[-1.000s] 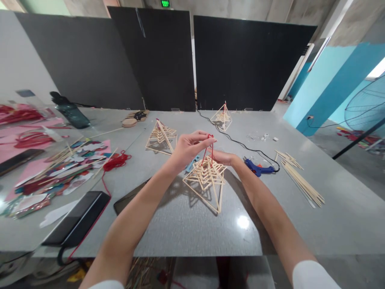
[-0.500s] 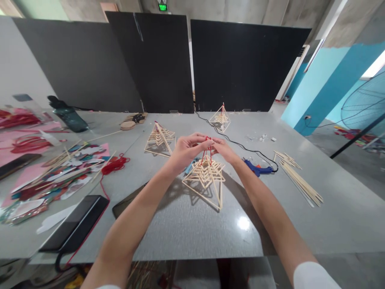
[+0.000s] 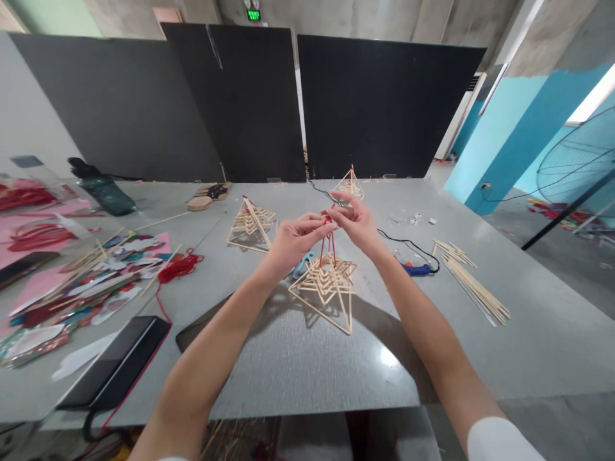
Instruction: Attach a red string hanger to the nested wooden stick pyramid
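Red yarn (image 3: pixel 331 245) runs up from the top of a layered pyramid of thin wooden sticks (image 3: pixel 324 282) standing on the table. My left hand (image 3: pixel 300 238) pinches the yarn above the pyramid. At the same spot, my right hand (image 3: pixel 356 223) has its thumb and a finger closed on the yarn, with its other fingers raised. Partly hidden behind the pyramid and my left hand lie light-blue scissors or a similar tool (image 3: pixel 302 265). A blue glue gun (image 3: pixel 418 269) with a black cord rests to the right of my right forearm.
Two similar stick pyramids stand behind, one at left (image 3: pixel 250 224) and one farther back (image 3: pixel 352 182). Loose sticks (image 3: pixel 475 288) lie right. To the left are a red yarn ball (image 3: pixel 179 267), paper scraps, a black power bank (image 3: pixel 118 362) and a bottle (image 3: pixel 103 187).
My right hand's fingers have lifted and spread a little above the yarn. The yarn between hands and pyramid looks longer and straighter. The view has shifted slightly.
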`<state>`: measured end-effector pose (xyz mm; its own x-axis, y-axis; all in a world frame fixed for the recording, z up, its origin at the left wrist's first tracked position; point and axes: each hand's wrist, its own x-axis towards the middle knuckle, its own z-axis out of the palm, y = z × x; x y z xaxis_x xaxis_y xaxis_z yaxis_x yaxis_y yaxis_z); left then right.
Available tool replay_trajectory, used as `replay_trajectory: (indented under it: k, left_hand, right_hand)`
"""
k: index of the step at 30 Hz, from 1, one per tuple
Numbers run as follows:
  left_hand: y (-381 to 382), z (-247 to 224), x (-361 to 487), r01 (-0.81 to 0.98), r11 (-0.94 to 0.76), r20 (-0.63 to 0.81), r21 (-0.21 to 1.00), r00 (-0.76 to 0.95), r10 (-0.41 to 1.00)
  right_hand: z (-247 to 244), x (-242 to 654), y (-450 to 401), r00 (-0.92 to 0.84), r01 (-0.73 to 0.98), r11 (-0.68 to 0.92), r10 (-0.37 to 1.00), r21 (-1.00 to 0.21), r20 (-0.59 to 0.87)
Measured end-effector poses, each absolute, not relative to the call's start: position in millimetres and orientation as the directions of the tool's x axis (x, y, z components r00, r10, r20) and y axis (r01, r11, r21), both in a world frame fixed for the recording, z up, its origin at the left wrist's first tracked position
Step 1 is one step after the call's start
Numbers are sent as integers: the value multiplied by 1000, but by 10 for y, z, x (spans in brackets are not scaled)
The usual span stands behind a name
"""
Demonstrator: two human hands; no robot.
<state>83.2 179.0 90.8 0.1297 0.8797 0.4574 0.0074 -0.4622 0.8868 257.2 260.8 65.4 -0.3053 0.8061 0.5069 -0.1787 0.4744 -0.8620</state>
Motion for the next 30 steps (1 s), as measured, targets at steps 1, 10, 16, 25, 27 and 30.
replay_trajectory:
  k: [1,10,16,25,27,30]
  left_hand:
    - [1796,904,832,16,-463,457,886,123,881]
    - [1826,875,795,82,-398,396,914,38,918]
    - [1816,870,801,139,-409,398,902,101,912]
    - [1826,872,800,154,-453,450,878,57,891]
    - [1820,874,804,138,-460,457,877,51,888]
    - [1816,869,810,129,-467,465,875,51,884]
  right_hand:
    - [693,2574,2570,-294,-180,493,799,-851,524]
    - [930,2600,2282,-264,-142,605,740,-783,619]
    - [974,2568,2180,-323,-107,586,743,-803,585]
    - [940,2553,2232,-318,-162,571,742,-805,590]
    - [922,2550,2250,-315,-187,564,742,-805,592]
    - [891,2550,2285,-316,-196,558,743,-807,590]
